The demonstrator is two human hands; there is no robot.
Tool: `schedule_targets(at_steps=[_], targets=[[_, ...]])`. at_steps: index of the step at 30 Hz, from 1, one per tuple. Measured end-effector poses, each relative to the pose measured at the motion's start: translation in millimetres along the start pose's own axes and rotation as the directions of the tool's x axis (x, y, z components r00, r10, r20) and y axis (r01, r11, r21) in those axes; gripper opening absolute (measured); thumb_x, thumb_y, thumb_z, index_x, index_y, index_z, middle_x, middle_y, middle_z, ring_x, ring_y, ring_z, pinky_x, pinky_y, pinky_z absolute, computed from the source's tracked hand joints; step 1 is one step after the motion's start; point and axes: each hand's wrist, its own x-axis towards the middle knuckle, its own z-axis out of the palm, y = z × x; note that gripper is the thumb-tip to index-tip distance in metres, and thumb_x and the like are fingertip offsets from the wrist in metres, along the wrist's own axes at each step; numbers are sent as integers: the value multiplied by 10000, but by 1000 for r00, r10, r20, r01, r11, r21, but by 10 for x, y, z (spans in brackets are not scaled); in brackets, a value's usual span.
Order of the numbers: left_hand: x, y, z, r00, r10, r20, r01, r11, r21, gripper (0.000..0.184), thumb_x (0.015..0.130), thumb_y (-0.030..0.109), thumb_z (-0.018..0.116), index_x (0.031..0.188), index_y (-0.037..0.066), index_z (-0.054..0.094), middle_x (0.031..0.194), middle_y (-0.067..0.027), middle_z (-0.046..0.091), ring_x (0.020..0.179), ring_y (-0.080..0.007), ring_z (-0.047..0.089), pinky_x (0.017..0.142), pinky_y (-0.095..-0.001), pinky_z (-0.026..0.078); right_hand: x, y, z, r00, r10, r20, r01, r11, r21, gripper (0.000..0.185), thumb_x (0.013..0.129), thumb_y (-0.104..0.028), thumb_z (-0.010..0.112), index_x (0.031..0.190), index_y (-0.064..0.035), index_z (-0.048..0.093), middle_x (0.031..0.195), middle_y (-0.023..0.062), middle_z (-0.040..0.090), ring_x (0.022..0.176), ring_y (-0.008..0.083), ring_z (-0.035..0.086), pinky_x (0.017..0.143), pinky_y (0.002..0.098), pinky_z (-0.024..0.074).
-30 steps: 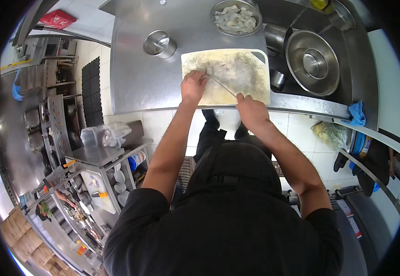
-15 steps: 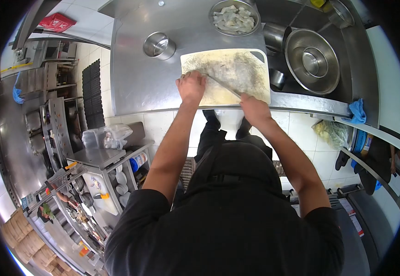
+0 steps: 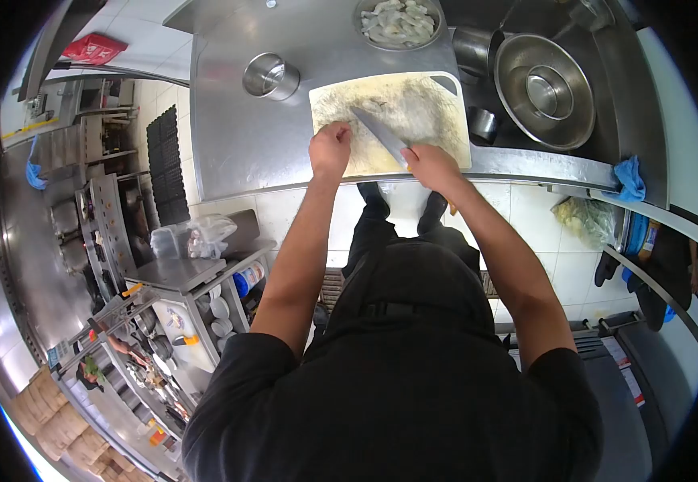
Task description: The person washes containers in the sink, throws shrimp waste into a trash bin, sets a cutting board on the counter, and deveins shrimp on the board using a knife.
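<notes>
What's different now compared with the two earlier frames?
The knife, still in the right hand, has turned from nearly edge-on to show its broad side. The left hand has drawn back from the knife's tip. The cutting board and metal bowl stayed put.

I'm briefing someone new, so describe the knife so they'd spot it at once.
Start at the wide stainless-steel counter; at its near edge lies a worn, off-white rectangular cutting board. Slanting over it is the long, grey-bladed knife, in the person's right grip. Its narrow, pointed shape sets it apart from the round steel pot nearby.
</notes>
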Motion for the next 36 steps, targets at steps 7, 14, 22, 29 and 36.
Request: schedule_targets(at_steps=[7,14,22,29,36], targets=[[-12,-8,19,1000,-24,6,24,1000,5,154,883,185,752,1026,134,778,935,-107,764,872,-305,739,799,-415,580,189,-60,216,998,-59,-21,60,995,80,434,1047,-412,485,1051,-52,728,1010,226,734,978,426,699,867,534,535],[-21,-38,68,999,-8,-36,7,1000,-24,131,880,174,758,1002,135,787,894,-96,767,818,-292,744,761,-390,585,-284,13,326,999,-29,-41,33,995,94,416,1048,-396,497,1062,-38,709,982,237,733,954,447,698,854,550,535],[-9,-72,28,1000,-16,-3,16,997,-72,154,874,175,773,1011,107,793,899,-97,785,820,-247,763,777,-353,594,20,-102,359,996,-55,-71,60,995,76,415,1046,-396,506,1059,-42,723,980,231,736,947,446,704,837,547,544],[-43,-14,20,998,-69,-16,68,996,-53,142,875,177,767,994,106,795,895,-89,786,824,-242,761,786,-355,590,-275,-77,377,999,3,-38,-1,999,49,418,1046,-402,516,1075,-40,723,978,234,737,945,438,709,835,548,547],[-40,-26,38,988,-154,-10,154,988,5,161,868,200,787,969,74,795,874,-82,787,796,-203,758,757,-323,581,-486,-88,377,999,-11,-32,13,999,38,421,1052,-396,509,1056,-23,705,973,248,729,942,449,703,841,561,544]])
